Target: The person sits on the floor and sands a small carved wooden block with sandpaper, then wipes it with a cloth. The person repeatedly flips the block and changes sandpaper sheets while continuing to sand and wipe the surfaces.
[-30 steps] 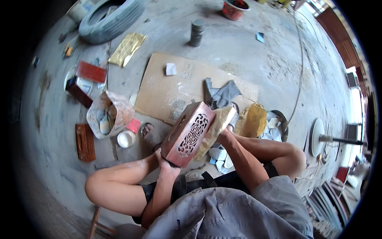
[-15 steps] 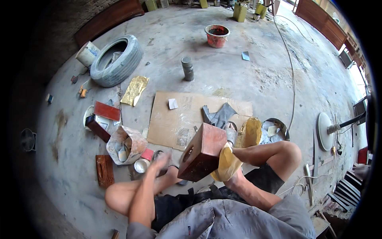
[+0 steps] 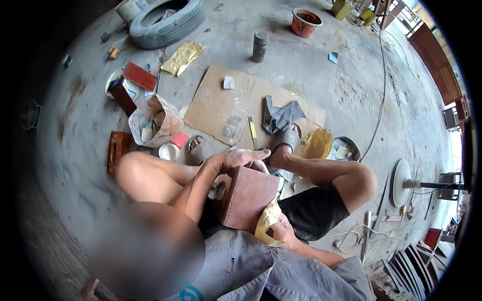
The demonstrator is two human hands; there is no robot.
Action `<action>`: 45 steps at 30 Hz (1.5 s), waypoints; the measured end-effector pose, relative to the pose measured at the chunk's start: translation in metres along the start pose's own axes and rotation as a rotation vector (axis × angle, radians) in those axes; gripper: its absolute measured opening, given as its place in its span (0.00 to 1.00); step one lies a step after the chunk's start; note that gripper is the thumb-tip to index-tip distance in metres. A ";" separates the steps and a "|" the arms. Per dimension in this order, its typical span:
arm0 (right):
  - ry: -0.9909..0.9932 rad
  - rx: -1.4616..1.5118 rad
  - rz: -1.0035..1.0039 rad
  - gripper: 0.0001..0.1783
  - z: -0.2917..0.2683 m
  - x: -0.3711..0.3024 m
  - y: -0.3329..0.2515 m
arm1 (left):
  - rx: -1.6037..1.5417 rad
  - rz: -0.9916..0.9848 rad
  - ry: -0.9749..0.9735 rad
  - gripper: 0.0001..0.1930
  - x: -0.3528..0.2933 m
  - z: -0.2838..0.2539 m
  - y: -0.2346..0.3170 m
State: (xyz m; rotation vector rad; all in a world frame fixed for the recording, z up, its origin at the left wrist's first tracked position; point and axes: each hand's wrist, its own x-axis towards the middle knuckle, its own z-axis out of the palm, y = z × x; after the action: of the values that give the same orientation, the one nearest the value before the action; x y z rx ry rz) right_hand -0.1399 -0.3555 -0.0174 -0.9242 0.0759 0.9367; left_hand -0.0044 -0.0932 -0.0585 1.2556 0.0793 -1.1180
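Note:
A reddish-brown wooden box (image 3: pixel 251 198) with a round hole in its left side rests tilted over my lap. My left hand (image 3: pixel 238 159) reaches across its far edge, one dusty finger stretched out to the right; the other fingers are partly hidden behind the box. At the box's near right corner, my right hand (image 3: pixel 284 232) grips a crumpled yellow sheet (image 3: pixel 267 223) pressed against the wood. Beyond my left hand, a strip-shaped tool with a yellow part (image 3: pixel 252 131) lies on the flattened cardboard (image 3: pixel 211 103).
A grey cloth (image 3: pixel 282 115) lies by my right foot. On the left are a tub of scraps (image 3: pixel 163 125), a white jar (image 3: pixel 169 151) and dark red wooden pieces (image 3: pixel 139 76). Farther off stand a tyre (image 3: pixel 168 31), a grey cylinder (image 3: pixel 259 47) and a red bucket (image 3: pixel 306 24). A fan (image 3: pixel 400 183) is at right.
My left hand has moved from beside the white jar to the far edge of the box. The box has come nearer my body and turned. My right hand keeps the yellow sheet.

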 end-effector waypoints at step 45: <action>-0.389 -1.819 -0.822 0.43 0.115 0.107 -0.091 | 0.052 0.212 0.344 0.22 -0.037 0.035 -0.017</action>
State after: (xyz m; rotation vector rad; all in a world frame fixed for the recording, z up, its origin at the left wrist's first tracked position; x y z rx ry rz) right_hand -0.0447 -0.2260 0.0677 -2.0986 -1.6072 0.1473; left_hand -0.0529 -0.0953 -0.0352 1.4572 0.1720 -0.7187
